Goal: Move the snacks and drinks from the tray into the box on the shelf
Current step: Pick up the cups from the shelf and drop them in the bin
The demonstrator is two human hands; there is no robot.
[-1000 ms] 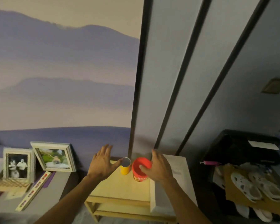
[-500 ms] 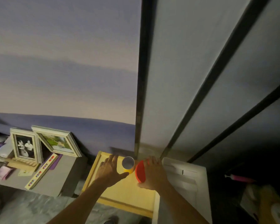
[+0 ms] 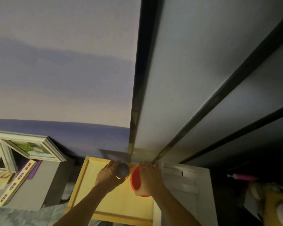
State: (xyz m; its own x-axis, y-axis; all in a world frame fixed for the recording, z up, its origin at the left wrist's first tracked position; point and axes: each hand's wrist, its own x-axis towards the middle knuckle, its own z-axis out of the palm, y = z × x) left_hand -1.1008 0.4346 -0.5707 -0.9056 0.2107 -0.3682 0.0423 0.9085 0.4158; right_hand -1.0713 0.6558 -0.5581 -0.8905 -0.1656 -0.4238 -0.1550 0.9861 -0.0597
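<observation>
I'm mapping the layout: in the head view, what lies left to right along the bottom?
Picture frames → left hand → small can → red-lidded container → right hand → pink pump.

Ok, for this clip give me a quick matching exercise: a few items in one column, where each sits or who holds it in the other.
Things:
1. small can
2. red-lidded tub
3. picture frame
4. pink pump

Places:
A. far right, in the dark
B. in the right hand
C. far left, leaning at the wall
D. in the left hand

Pairs: 1-D, 2-B, 3-C, 4-A
</observation>
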